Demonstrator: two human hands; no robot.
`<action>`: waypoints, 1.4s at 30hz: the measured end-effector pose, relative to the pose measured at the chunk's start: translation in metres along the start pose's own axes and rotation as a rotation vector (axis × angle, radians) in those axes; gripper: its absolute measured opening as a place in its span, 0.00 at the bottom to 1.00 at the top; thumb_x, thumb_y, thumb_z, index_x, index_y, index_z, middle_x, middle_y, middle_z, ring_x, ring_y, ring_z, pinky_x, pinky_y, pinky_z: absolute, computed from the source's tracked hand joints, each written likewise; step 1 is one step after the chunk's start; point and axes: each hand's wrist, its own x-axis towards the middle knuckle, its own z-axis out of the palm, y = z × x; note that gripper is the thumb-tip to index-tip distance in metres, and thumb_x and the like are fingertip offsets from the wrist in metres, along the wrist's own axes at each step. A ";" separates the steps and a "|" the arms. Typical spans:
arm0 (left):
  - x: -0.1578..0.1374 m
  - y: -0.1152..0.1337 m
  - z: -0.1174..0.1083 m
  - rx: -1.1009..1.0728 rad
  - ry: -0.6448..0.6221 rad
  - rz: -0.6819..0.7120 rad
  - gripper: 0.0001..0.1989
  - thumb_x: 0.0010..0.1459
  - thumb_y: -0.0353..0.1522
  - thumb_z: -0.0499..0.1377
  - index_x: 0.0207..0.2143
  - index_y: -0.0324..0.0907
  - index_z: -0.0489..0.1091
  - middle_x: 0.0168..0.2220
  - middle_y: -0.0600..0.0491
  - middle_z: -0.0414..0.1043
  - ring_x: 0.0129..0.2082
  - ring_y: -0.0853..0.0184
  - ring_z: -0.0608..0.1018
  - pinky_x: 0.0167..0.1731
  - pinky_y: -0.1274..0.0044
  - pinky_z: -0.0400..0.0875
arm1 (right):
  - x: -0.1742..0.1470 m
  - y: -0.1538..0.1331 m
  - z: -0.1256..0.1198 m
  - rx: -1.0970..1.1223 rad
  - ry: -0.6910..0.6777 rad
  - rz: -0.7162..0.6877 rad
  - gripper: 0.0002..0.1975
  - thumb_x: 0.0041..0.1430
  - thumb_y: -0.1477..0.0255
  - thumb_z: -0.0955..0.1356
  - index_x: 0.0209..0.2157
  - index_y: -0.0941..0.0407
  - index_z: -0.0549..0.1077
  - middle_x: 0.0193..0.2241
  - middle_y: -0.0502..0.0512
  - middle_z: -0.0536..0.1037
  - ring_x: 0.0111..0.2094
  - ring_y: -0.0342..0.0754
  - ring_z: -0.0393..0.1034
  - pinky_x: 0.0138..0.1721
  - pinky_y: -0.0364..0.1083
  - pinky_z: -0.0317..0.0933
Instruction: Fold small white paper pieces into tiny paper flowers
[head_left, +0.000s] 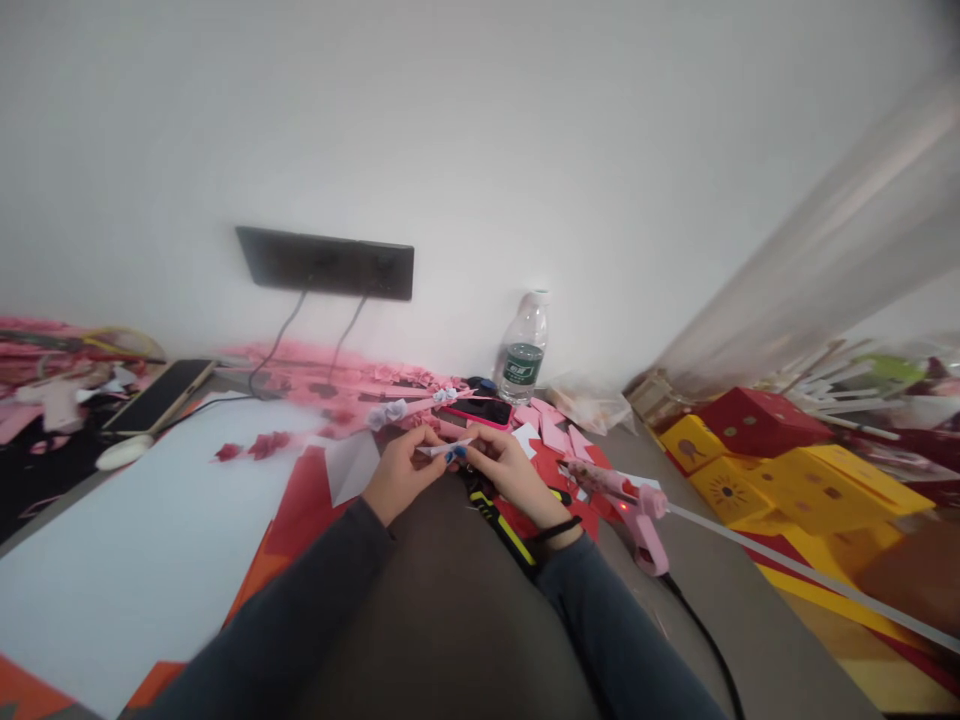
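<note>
Between my fingertips is a small pale piece of paper [439, 449], pinched from both sides over the middle of the table. My left hand [401, 472] grips its left end, and my right hand [510, 470] holds the other end, with blue nails and a black band at the wrist. Below my right hand lies a black and yellow tool [504, 525], partly covered by the hand. Just behind the hands are pale paper flowers [386, 413] and a phone with a pink edge [480, 410].
A pink glue gun [637, 515], its red light lit, lies at right with a long glue stick and a cord. A water bottle [525, 345] stands by the wall. White paper sheets [135, 550] cover the left, near a dark phone [161, 398]. Yellow boxes [810, 485] are far right.
</note>
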 end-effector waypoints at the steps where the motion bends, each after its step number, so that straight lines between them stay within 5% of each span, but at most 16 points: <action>1: 0.000 0.000 0.000 -0.014 -0.006 -0.017 0.11 0.50 0.36 0.65 0.28 0.40 0.68 0.28 0.53 0.74 0.29 0.66 0.78 0.29 0.77 0.72 | 0.001 0.003 0.000 0.019 0.013 0.010 0.18 0.57 0.54 0.70 0.32 0.55 0.73 0.23 0.49 0.75 0.24 0.46 0.69 0.27 0.44 0.62; 6: 0.002 0.001 -0.002 -0.148 -0.052 -0.109 0.22 0.48 0.45 0.67 0.37 0.40 0.69 0.33 0.51 0.73 0.30 0.66 0.79 0.25 0.78 0.74 | -0.002 0.009 0.004 0.031 0.159 -0.023 0.18 0.56 0.53 0.70 0.30 0.54 0.71 0.22 0.48 0.71 0.23 0.45 0.65 0.25 0.44 0.60; 12: 0.003 0.003 -0.006 -0.283 -0.060 -0.370 0.33 0.52 0.60 0.54 0.39 0.38 0.69 0.18 0.57 0.69 0.13 0.74 0.68 0.11 0.84 0.60 | -0.006 0.008 0.008 -0.076 0.242 -0.145 0.11 0.58 0.61 0.70 0.29 0.54 0.71 0.24 0.49 0.70 0.23 0.44 0.62 0.24 0.43 0.57; 22: 0.003 0.005 -0.004 -0.375 0.043 -0.316 0.19 0.43 0.40 0.71 0.32 0.38 0.72 0.25 0.55 0.73 0.23 0.73 0.76 0.23 0.82 0.72 | -0.006 0.003 0.005 -0.204 0.140 -0.285 0.06 0.60 0.68 0.70 0.30 0.53 0.77 0.31 0.54 0.74 0.33 0.50 0.69 0.33 0.48 0.62; 27: 0.002 0.000 -0.007 -0.377 0.058 -0.312 0.20 0.41 0.40 0.73 0.31 0.37 0.71 0.27 0.54 0.75 0.26 0.72 0.77 0.28 0.80 0.75 | -0.005 0.005 0.003 -0.204 0.109 -0.240 0.08 0.61 0.65 0.70 0.33 0.53 0.79 0.35 0.56 0.76 0.37 0.50 0.70 0.35 0.47 0.63; 32: 0.002 -0.002 -0.007 -0.378 0.043 -0.306 0.28 0.39 0.40 0.74 0.42 0.38 0.73 0.31 0.53 0.77 0.30 0.69 0.79 0.31 0.78 0.75 | -0.004 0.008 0.005 -0.174 0.130 -0.203 0.12 0.60 0.60 0.70 0.30 0.54 0.77 0.32 0.56 0.75 0.34 0.50 0.69 0.33 0.47 0.62; 42: 0.000 -0.004 -0.004 -0.295 -0.004 -0.249 0.20 0.43 0.41 0.72 0.34 0.37 0.76 0.32 0.52 0.78 0.32 0.70 0.79 0.34 0.80 0.75 | -0.004 0.009 0.006 -0.082 0.143 -0.113 0.13 0.58 0.60 0.71 0.30 0.55 0.72 0.29 0.52 0.71 0.28 0.45 0.63 0.29 0.44 0.58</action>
